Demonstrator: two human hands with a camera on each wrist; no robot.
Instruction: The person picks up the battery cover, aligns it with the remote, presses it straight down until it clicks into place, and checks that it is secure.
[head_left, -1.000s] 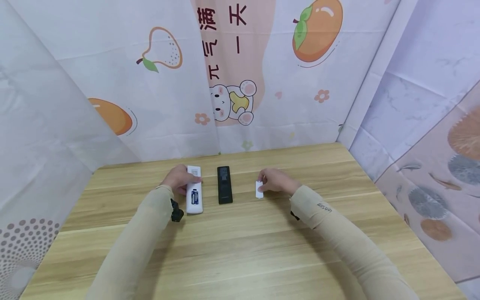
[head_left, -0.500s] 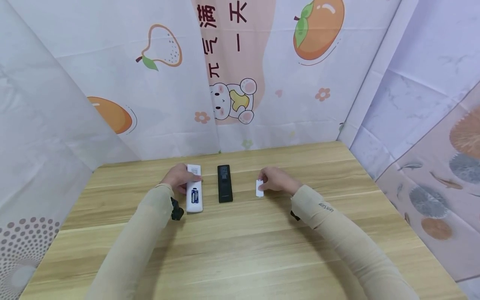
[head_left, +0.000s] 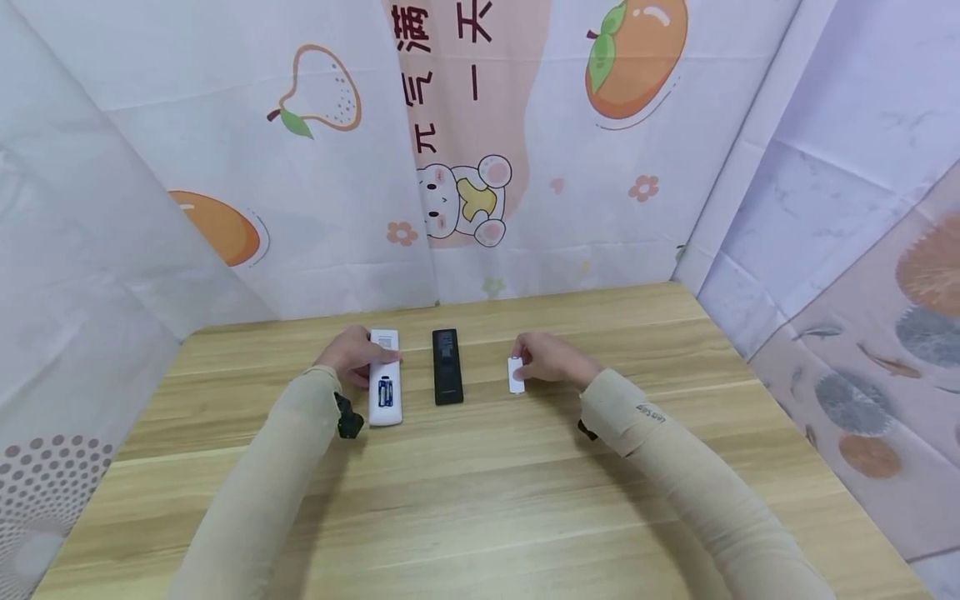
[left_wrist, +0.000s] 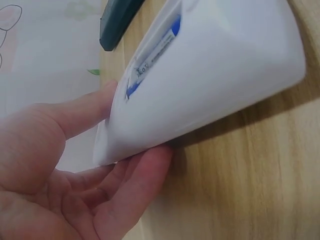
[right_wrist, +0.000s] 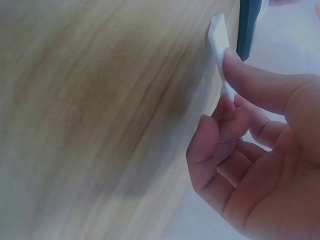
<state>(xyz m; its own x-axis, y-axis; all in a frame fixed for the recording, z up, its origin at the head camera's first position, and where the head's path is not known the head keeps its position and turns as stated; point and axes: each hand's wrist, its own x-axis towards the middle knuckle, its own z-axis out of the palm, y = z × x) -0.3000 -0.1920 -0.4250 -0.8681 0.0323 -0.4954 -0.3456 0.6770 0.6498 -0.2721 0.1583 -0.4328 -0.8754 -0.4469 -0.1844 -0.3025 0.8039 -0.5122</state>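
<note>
My left hand [head_left: 352,353] grips the far part of a white remote control [head_left: 386,412], thumb on top and fingers underneath in the left wrist view. The remote's back faces up, and its uncovered battery compartment shows blue-and-silver batteries [head_left: 386,392]. To the right, my right hand [head_left: 551,360] pinches a small white battery cover [head_left: 516,377] between thumb and fingers. The right wrist view shows the cover [right_wrist: 218,40] edge-on, close over the wood. Between the two hands a black remote control [head_left: 447,371] lies on the table.
The light wooden table [head_left: 480,500] ends at the back against a white curtain [head_left: 337,208] printed with fruit and a cartoon figure. Another printed curtain [head_left: 847,275] hangs along the right side. Each wrist carries a black strap-on camera.
Both hands keep their hold on the white remote and the cover. The whole head view has shifted slightly up and left; otherwise little differs.
</note>
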